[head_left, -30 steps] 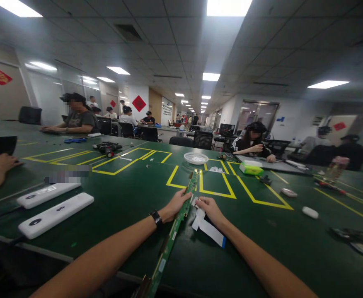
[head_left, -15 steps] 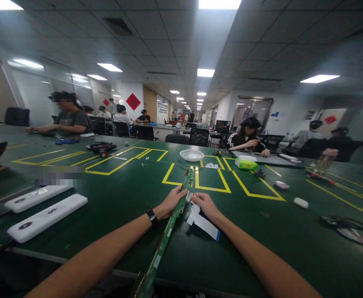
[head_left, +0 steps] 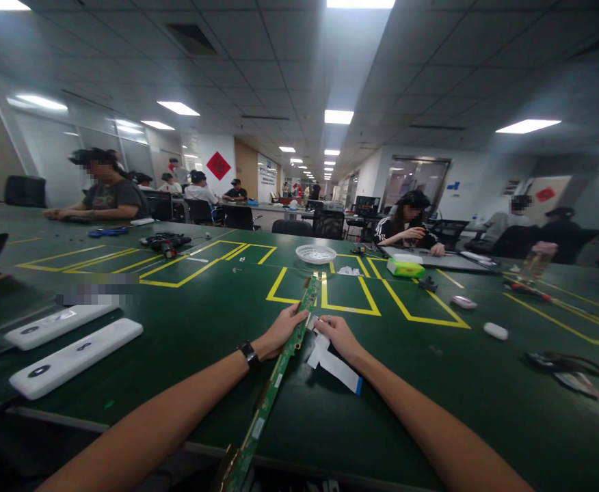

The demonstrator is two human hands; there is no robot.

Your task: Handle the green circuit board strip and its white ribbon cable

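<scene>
A long, narrow green circuit board (head_left: 279, 379) runs from near my body out over the table, tilted toward the far side. My left hand (head_left: 285, 329) is closed around its upper part, thumb on top. Just right of the board, my right hand (head_left: 336, 333) pinches the end of a white flat ribbon cable (head_left: 338, 371) against the board's edge. The cable hangs down toward the right and ends in a blue tip. My fingers hide whether the cable's end sits in a connector.
Two white power strips (head_left: 76, 359) lie at the left. Ahead stand a white basket (head_left: 316, 255) and a green-and-white tissue pack (head_left: 405, 266). A white case (head_left: 496, 331) and cables (head_left: 566, 369) are on the right. Co-workers sit across the green table (head_left: 176, 321).
Both hands keep their hold on the board and ribbon cable with hardly any movement. The whole view has shifted very slightly.
</scene>
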